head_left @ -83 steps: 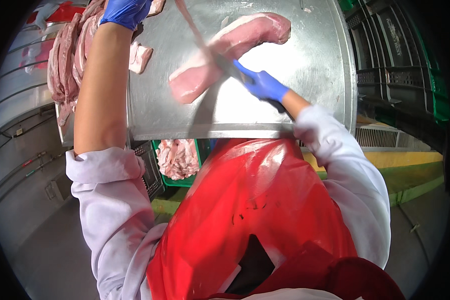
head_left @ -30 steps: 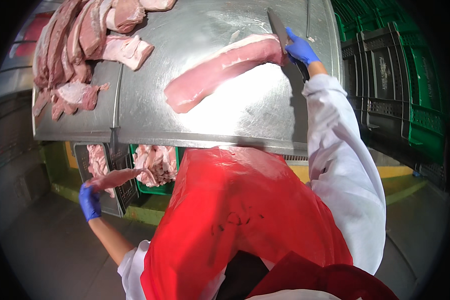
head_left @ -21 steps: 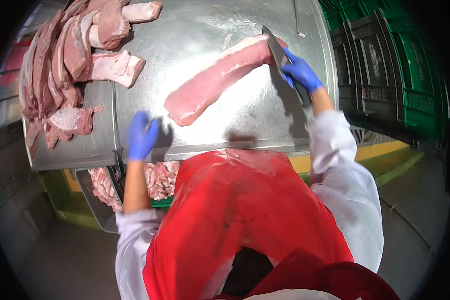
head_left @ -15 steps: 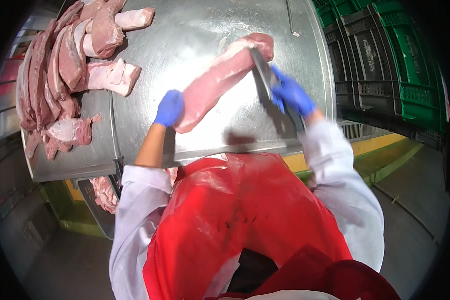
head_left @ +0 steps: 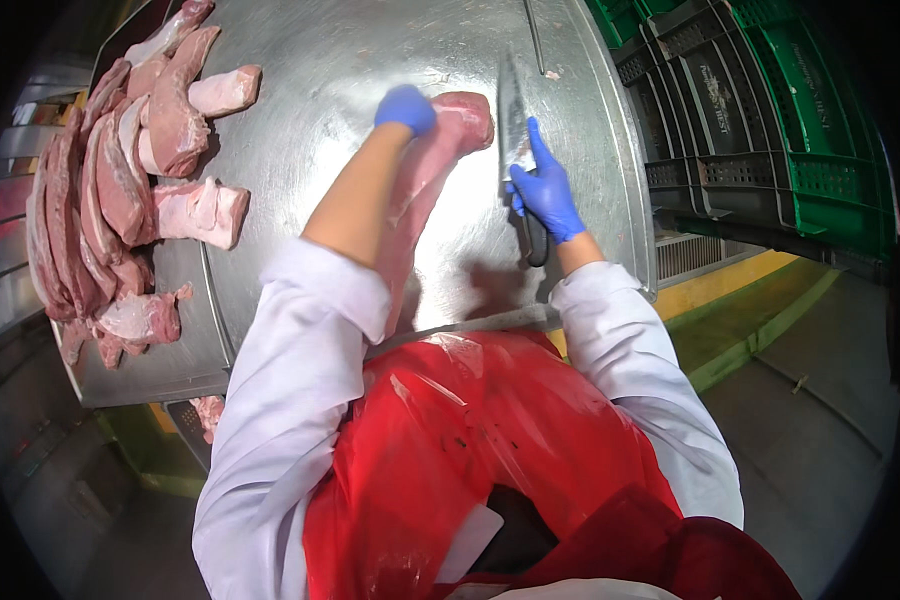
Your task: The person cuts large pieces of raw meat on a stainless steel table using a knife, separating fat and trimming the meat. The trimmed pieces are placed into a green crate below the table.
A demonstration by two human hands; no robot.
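A long pink piece of boneless meat (head_left: 415, 210) lies lengthwise on the steel table in front of me, its near part partly hidden by my left forearm. My left hand (head_left: 405, 108), in a blue glove, is balled up at the left of the meat's far end; motion smears it, and what its fingers hold is hidden. To the right of the meat, my right hand (head_left: 548, 197), also blue-gloved, grips a knife (head_left: 511, 115) with a black handle. Its broad blade points away from me, apart from the meat.
A pile of meat cuts (head_left: 120, 190) covers the left side of the steel table (head_left: 300, 60). Black and green crates (head_left: 760, 130) stand beyond the right edge. Another container (head_left: 192, 430) with meat sits below the table at the left. A thin rod (head_left: 535, 35) lies at the far side.
My left hand has gone from the near end of the meat to its far end. The meat now lies more straight away from me. The knife has come off it, its blade pointing away.
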